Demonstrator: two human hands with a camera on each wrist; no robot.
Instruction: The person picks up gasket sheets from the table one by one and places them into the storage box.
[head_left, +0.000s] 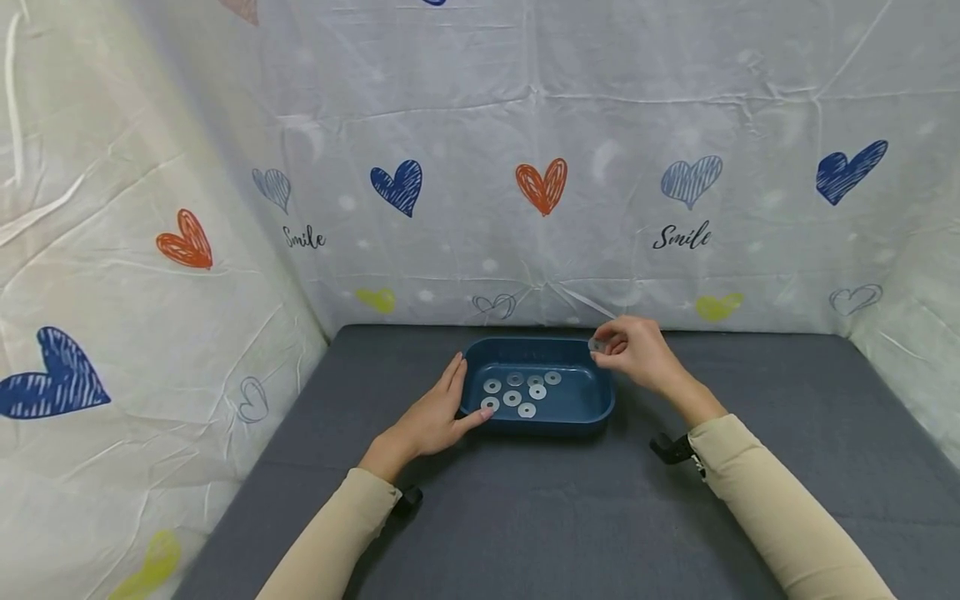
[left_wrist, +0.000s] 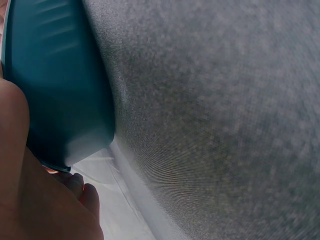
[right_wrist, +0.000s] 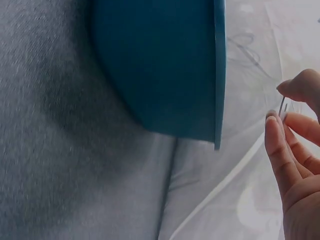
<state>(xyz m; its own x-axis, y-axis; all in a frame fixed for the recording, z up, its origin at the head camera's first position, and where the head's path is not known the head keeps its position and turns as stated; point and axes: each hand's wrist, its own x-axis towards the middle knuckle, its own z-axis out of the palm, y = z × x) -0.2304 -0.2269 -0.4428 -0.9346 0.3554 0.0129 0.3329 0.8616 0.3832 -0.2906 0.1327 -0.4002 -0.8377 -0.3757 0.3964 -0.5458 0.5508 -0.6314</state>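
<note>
A blue rectangular tray [head_left: 538, 423] stands on the grey cloth, with several flat, pale washers [head_left: 512, 398] lying on its bottom. My left hand [head_left: 431, 417] holds the tray's near left corner, fingers along the left side and thumb over the front rim. In the left wrist view the tray wall [left_wrist: 60, 85] hides part of that hand. Above the tray's far right corner, my right hand [head_left: 637, 350] pinches a washer [head_left: 597, 344] between thumb and fingertips. The right wrist view shows thin edges between those fingers [right_wrist: 280, 155]; whether this is one washer or two I cannot tell.
Grey cloth [head_left: 540, 517] covers the table. A white sheet [head_left: 465, 108] printed with hearts hangs right behind its back edge, and more sheet [head_left: 247, 333] closes off the left side. Black straps [head_left: 672, 450] sit at both wrists.
</note>
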